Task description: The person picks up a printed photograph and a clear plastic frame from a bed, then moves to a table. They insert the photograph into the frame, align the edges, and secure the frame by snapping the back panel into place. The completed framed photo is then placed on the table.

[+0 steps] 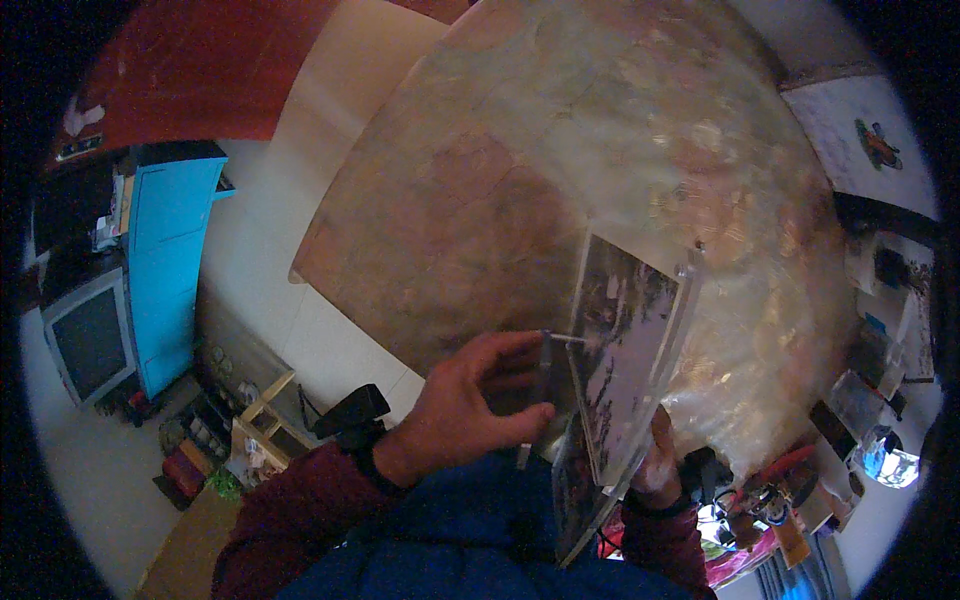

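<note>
Cloth of our blue jacket (440, 545) fills the bottom centre, with maroon sleeves (270, 515) coming up on both sides. Our left hand (465, 400) is half open, its thumb and fingers parted in a curve beside an upright clear strip (546, 372); we cannot tell whether they grip it. Our right hand (657, 465) has hold of the right edge of a clear frame (625, 350); the frame hides part of that hand, so how far its fingers close is hard to see. The frame stands tilted between our hands, a dark and pale picture inside it, and a thin rod (569, 340) reaches from the strip toward its face.

Beyond the frame spreads a broad table (430, 240), blotched brown and grey, shiny on its right half. Past its left edge we see a pale floor (330, 335), a wooden rack (268, 425) and a green plant (226, 485). Farther left stand a bright blue cabinet (172, 270) and a grey-framed screen (90, 335), below a red wall (210, 75). Clutter crowds the far right.
</note>
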`<action>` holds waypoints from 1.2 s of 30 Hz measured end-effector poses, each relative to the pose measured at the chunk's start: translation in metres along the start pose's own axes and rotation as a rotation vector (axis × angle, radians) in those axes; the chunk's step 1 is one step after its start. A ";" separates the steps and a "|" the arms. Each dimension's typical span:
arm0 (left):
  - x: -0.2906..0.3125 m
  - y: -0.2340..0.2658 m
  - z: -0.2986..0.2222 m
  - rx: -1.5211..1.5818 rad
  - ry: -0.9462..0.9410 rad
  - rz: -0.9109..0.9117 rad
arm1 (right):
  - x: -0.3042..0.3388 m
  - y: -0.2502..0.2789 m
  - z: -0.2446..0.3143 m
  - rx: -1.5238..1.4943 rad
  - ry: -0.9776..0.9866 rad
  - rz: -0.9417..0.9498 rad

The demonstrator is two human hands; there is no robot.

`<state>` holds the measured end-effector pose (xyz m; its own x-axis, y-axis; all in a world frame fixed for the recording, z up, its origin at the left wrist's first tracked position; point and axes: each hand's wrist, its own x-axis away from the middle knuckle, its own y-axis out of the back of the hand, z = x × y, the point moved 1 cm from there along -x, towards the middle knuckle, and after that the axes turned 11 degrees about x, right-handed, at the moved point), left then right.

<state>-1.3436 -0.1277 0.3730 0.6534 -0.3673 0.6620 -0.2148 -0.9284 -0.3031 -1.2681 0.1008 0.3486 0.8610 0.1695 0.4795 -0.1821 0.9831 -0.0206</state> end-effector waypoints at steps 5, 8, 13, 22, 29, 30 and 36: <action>0.001 0.000 -0.002 0.003 0.004 0.017 | -0.004 -0.001 0.005 -0.110 0.022 0.008; -0.003 0.001 -0.004 -0.068 0.059 0.006 | -0.011 0.006 0.007 0.100 0.108 0.036; 0.000 -0.002 -0.008 -0.179 0.028 -0.018 | -0.009 0.000 0.008 0.000 0.186 -0.027; 0.006 0.007 -0.004 -0.553 -0.149 0.004 | -0.001 -0.004 0.000 0.047 0.180 -0.110; 0.008 0.020 0.007 -0.380 -0.056 -0.067 | 0.008 -0.014 -0.009 -0.031 0.190 -0.207; 0.009 0.022 0.006 -0.556 -0.106 -0.024 | 0.009 -0.016 -0.009 -0.039 0.192 -0.227; 0.009 0.035 0.010 -0.924 -0.255 0.077 | 0.011 -0.019 -0.009 0.097 0.250 -0.280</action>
<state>-1.3381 -0.1633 0.3615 0.7282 -0.5075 0.4606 -0.6799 -0.6192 0.3928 -1.2507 0.0843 0.3470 0.9708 -0.0814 0.2258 0.0432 0.9846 0.1694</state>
